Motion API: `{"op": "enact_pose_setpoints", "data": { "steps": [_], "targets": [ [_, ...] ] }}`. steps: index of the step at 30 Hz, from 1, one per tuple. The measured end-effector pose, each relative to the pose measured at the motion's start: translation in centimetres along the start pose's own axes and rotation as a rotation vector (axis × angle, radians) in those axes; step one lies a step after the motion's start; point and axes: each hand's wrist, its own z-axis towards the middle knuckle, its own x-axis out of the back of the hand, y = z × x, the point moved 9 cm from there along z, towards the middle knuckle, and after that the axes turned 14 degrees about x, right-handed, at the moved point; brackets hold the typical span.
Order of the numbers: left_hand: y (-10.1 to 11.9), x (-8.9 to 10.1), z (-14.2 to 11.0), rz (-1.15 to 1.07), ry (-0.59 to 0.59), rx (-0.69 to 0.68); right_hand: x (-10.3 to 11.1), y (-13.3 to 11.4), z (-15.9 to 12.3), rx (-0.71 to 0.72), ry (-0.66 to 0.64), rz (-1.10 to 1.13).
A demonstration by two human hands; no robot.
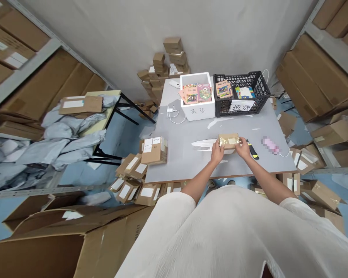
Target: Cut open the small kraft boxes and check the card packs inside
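Note:
A small brown cardboard box (229, 139) with shiny tape on it is held between my two hands, above the grey table's near right part. My left hand (217, 151) grips its left end and my right hand (243, 148) grips its right end. Just right of my right hand lies a black and yellow utility knife (252, 150). Farther right, a blurred pink object (270, 145) with a white cable rests on the table. What lies directly under the box is mostly hidden.
At the table's (179, 154) back stand a white foam box (197, 112) of colourful packets and a black crate (237, 110). A taped carton (155, 151) sits at the left edge. Cartons crowd the floor; grey parcels (75, 127) cover a side table.

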Motion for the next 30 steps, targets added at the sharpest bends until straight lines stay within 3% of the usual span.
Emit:
{"op": "enact_pose_setpoints", "data": {
  "steps": [5,11,14,17,21,25,28,30],
  "targets": [
    [1.7,0.2,-0.6,0.162,0.044,-0.088,0.0,2.3,-1.2,-0.117,0.015,0.149],
    [4.7,-1.6,-2.1,0.252,-0.117,-0.301,-0.2,1.6,-1.4,-0.067,0.037,0.132],
    [4.6,-1.0,-2.1,0.297,-0.042,-0.282,-1.5,1.7,-1.3,-0.080,-0.018,0.176],
    [3.7,1.1,-1.3,0.328,0.069,-0.192,-3.6,2.7,-1.5,-0.154,-0.112,0.184],
    [0.9,5.8,0.2,0.292,0.191,0.013,-6.1,3.9,-2.1,-0.224,-0.171,0.110],
    [-2.9,10.0,1.0,0.251,0.209,0.170,-8.4,3.6,-2.7,-0.258,-0.204,0.162],
    [-5.1,10.9,0.9,0.179,0.165,0.197,-8.9,2.4,-2.6,-0.203,-0.221,0.171],
    [-6.1,10.2,0.7,0.124,0.119,0.204,-8.1,2.1,-2.5,-0.171,-0.221,0.132]
  ]
}}
